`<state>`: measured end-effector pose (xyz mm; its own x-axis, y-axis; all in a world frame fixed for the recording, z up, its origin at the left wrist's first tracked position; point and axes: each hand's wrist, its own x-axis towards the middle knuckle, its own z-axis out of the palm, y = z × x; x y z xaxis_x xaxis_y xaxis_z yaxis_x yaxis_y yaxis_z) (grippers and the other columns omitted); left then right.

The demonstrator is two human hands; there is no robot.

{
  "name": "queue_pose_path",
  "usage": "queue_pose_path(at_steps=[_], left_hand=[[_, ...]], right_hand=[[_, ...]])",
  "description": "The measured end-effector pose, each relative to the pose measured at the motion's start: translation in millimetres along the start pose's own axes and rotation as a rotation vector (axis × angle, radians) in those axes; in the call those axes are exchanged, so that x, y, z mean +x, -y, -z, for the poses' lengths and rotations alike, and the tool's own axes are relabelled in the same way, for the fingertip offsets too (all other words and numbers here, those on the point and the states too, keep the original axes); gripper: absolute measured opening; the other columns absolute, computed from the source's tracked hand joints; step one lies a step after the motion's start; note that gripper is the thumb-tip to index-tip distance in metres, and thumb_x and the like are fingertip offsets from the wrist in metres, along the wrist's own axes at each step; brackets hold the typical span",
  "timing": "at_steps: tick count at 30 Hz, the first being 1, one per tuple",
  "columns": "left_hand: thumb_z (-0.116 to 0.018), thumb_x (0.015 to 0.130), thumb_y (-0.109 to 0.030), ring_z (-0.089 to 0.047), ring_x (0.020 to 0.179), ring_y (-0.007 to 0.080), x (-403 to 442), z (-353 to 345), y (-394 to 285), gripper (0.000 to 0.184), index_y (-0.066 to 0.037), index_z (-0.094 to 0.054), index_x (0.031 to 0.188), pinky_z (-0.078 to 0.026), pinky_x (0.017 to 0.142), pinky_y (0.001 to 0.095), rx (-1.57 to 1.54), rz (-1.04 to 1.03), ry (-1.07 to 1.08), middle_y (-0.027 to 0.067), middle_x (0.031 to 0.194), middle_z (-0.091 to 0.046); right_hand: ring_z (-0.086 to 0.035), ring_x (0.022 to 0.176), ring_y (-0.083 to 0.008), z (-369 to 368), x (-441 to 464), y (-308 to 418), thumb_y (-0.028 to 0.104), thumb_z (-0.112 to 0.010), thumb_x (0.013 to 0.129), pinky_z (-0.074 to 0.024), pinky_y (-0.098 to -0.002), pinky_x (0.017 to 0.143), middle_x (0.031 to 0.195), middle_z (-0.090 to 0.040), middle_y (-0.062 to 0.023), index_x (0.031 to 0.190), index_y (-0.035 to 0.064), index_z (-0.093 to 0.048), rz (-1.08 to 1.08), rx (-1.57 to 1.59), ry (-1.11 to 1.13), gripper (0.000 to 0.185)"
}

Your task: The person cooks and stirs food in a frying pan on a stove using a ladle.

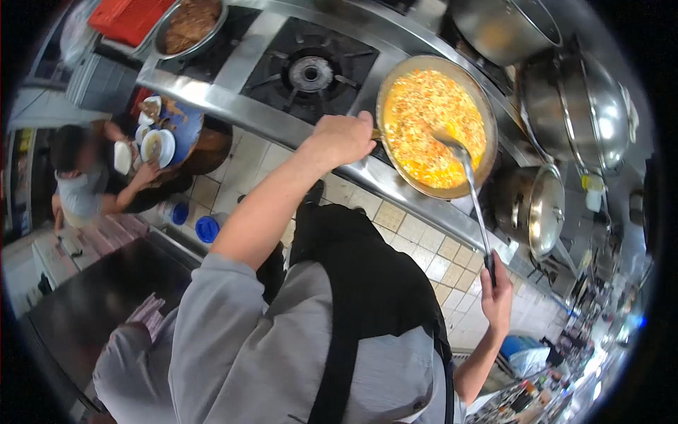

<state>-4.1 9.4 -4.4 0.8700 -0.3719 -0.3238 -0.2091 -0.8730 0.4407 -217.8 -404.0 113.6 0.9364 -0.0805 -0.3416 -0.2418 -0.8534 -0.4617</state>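
My left hand [342,141] is closed around the short handle of a wide pan [487,99]. The pan, on the stove at its right end, is filled with a yellow-orange mixture of small chopped pieces [424,106]. In my right hand [497,293] is the black grip of a long metal cooking spoon [469,166]. Its head dips into the mixture on the pan's right side, partly sunk. The end of the pan handle is hidden in my left hand.
Left of the pan is a burner [311,74], then a metal bowl [210,32] of brown food. Large pots [579,106] and a lidded pot [540,212] crowd the right. At left, another person [85,169] sits by a blue round table [187,127] with bowls.
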Motion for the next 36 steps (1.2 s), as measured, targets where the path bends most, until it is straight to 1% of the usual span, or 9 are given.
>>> queue_pose_path(at_steps=[1, 4, 14, 15, 18, 19, 22, 34, 36], left_hand=[[-0.065, 0.101, -0.038, -0.075, 0.095, 0.0433, 0.4, 0.2, -0.2, 0.046, 0.004, -0.056, 0.116, -0.06, 0.083, 0.054, -0.014, 0.019, 0.017, 0.0247, 0.1, -0.077], [-0.068, 0.099, -0.037, -0.076, 0.097, 0.0391, -0.7, -1.4, 0.6, 0.045, 0.003, -0.058, 0.118, -0.06, 0.083, 0.0526, -0.013, 0.027, 0.008, 0.0203, 0.102, -0.077], [-0.066, 0.1, -0.038, -0.075, 0.095, 0.043, 0.9, -1.8, 3.2, 0.045, 0.003, -0.056, 0.118, -0.059, 0.083, 0.0547, -0.043, -0.005, 0.0, 0.0249, 0.1, -0.076], [-0.066, 0.1, -0.037, -0.075, 0.096, 0.0428, 0.5, -1.2, 3.4, 0.044, 0.002, -0.056, 0.118, -0.059, 0.083, 0.0548, -0.059, -0.002, 0.011, 0.0244, 0.102, -0.076], [-0.066, 0.1, -0.036, -0.074, 0.098, 0.0425, 1.8, -2.5, 4.1, 0.043, 0.002, -0.056, 0.118, -0.059, 0.083, 0.0548, -0.077, 0.002, 0.038, 0.0239, 0.104, -0.076], [-0.065, 0.1, -0.035, -0.074, 0.097, 0.042, 1.4, -3.9, 4.0, 0.042, 0.002, -0.056, 0.118, -0.059, 0.083, 0.0546, -0.075, -0.006, 0.021, 0.023, 0.103, -0.076], [-0.065, 0.1, -0.035, -0.075, 0.096, 0.0409, 0.9, -8.1, 4.9, 0.042, 0.002, -0.056, 0.118, -0.059, 0.082, 0.0541, -0.085, -0.022, -0.001, 0.0216, 0.102, -0.077], [-0.066, 0.1, -0.034, -0.075, 0.094, 0.0399, 1.3, -13.3, 4.7, 0.043, 0.004, -0.056, 0.117, -0.06, 0.081, 0.053, -0.119, -0.022, -0.024, 0.0206, 0.1, -0.077], [-0.066, 0.1, -0.034, -0.075, 0.094, 0.04, 1.2, -14.9, 5.1, 0.042, 0.004, -0.057, 0.116, -0.06, 0.081, 0.0529, -0.128, -0.025, -0.03, 0.0208, 0.099, -0.077]], right_hand=[[-0.062, 0.117, -0.0181, 5.1, -5.6, -1.9, 0.022, -0.063, 0.108, -0.0465, -0.0326, 0.105, 0.129, -0.071, -0.0161, 0.152, -0.0048, -0.053, -0.03, 0.012, 0.027, 0.053], [-0.058, 0.12, -0.0153, 20.1, -21.6, -8.0, 0.022, -0.064, 0.107, -0.0446, -0.0317, 0.107, 0.132, -0.07, -0.0158, 0.153, -0.0044, -0.052, -0.107, 0.094, 0.07, 0.054], [-0.058, 0.096, -0.0116, 47.9, -34.7, -10.8, 0.017, -0.067, 0.104, -0.0494, -0.0278, 0.09, 0.104, -0.07, -0.006, 0.149, -0.0049, -0.056, -0.139, -0.016, 0.153, 0.052], [-0.054, 0.085, -0.0106, 37.7, -26.1, -25.9, 0.016, -0.068, 0.103, -0.0489, -0.0266, 0.08, 0.093, -0.064, -0.0022, 0.148, -0.0054, -0.057, 0.028, -0.021, 0.094, 0.052], [-0.067, 0.084, -0.0156, 18.1, 10.9, -12.2, 0.007, -0.066, 0.098, -0.054, -0.0325, 0.079, 0.094, -0.074, -0.0229, 0.144, -0.0047, -0.06, -0.034, -0.116, 0.134, 0.048], [-0.068, 0.079, -0.018, 8.5, 20.4, -17.9, 0.006, -0.066, 0.097, -0.0538, -0.035, 0.074, 0.088, -0.069, -0.0241, 0.143, -0.0027, -0.062, 0.034, -0.157, 0.078, 0.047], [-0.055, 0.08, -0.0101, -6.6, 31.0, -4.2, 0.008, -0.067, 0.099, -0.0508, -0.0296, 0.076, 0.083, -0.059, -0.0067, 0.145, -0.0044, -0.06, 0.021, -0.16, 0.053, 0.048], [-0.055, 0.081, -0.0126, -34.3, 14.2, -17.8, 0.011, -0.071, 0.098, -0.0494, -0.0293, 0.075, 0.092, -0.065, -0.0059, 0.144, -0.0055, -0.059, 0.024, -0.08, 0.05, 0.05], [-0.065, 0.087, -0.0205, -36.1, 12.5, -16.9, 0.009, -0.069, 0.098, -0.0531, -0.0339, 0.083, 0.099, -0.071, -0.0165, 0.146, -0.0011, -0.058, -0.022, -0.071, 0.076, 0.05]])
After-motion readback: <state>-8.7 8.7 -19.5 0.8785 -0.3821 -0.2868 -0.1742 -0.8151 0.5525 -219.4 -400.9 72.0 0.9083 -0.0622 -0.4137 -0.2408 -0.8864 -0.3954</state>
